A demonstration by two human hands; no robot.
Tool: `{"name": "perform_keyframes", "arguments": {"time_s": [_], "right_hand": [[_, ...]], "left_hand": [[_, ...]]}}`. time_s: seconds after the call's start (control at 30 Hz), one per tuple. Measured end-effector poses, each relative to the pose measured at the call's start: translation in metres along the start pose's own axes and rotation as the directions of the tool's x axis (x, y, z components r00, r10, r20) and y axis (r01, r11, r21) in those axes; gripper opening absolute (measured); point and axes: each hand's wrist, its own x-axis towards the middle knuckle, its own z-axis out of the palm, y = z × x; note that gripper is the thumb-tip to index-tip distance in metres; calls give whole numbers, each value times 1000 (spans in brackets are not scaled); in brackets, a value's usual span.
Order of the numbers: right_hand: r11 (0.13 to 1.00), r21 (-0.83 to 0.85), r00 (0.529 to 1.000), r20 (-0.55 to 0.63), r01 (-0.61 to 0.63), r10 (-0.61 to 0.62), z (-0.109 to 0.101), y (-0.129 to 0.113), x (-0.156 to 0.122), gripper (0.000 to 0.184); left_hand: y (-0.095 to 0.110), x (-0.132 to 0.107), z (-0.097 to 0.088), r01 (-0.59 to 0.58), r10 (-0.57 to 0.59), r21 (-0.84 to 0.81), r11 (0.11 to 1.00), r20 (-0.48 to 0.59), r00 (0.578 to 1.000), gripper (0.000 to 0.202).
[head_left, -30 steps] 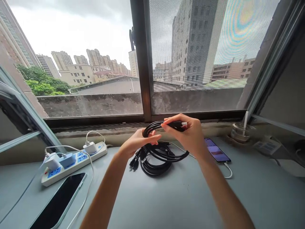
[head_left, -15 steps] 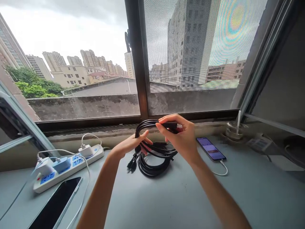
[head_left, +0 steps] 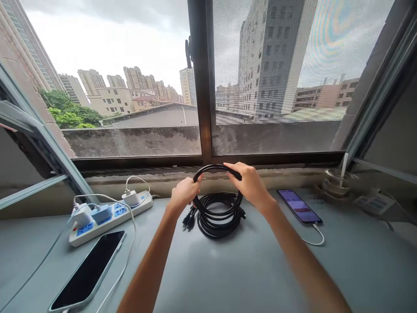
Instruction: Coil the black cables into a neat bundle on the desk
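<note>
A coiled black cable (head_left: 213, 167) is held up in a loop between my two hands. My left hand (head_left: 185, 191) is closed around the loop's left side. On the upper right, my right hand (head_left: 246, 178) grips the same loop, its fingers wrapped over the strands. Beneath and behind it, more coiled black cable (head_left: 215, 232) lies on the grey table, partly covered by the held loop. Black plugs (head_left: 189, 219) rest at the left of that pile, below my left hand. Another small black connector (head_left: 242, 213) shows at its right.
A white power strip (head_left: 110, 221) with chargers plugged in lies at left, near a dark phone (head_left: 89, 269) and a white cord (head_left: 125, 265). At right are a lit phone (head_left: 298, 206) on a white cable and a glass jar (head_left: 337, 184) with a straw. A window frame (head_left: 205, 87) stands behind.
My left hand has closed around the loop from a looser hold. My right hand has turned, and the connector end it held no longer shows. The camera view has shifted left.
</note>
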Motion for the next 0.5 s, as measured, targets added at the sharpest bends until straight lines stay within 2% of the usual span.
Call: {"name": "perform_keyframes", "arguments": {"time_s": [0.13,0.23,0.4,0.5], "right_hand": [[995,-70,992,102,-72,79,16,17,2,35],[989,-106,975,190,-99,118,34,33,3,35],[978,-167,918,355,-127,179,67,59,-3,32],[968,-212,886,412,-134,213,78,69,-8,27]], "left_hand": [[3,1,8,4,-15,105,994,107,994,53],[0,5,19,1,-23,169,986,128,991,43],[-10,13,38,-42,-8,281,959,175,985,22],[-15,17,47,-62,3,306,950,188,982,17]]}}
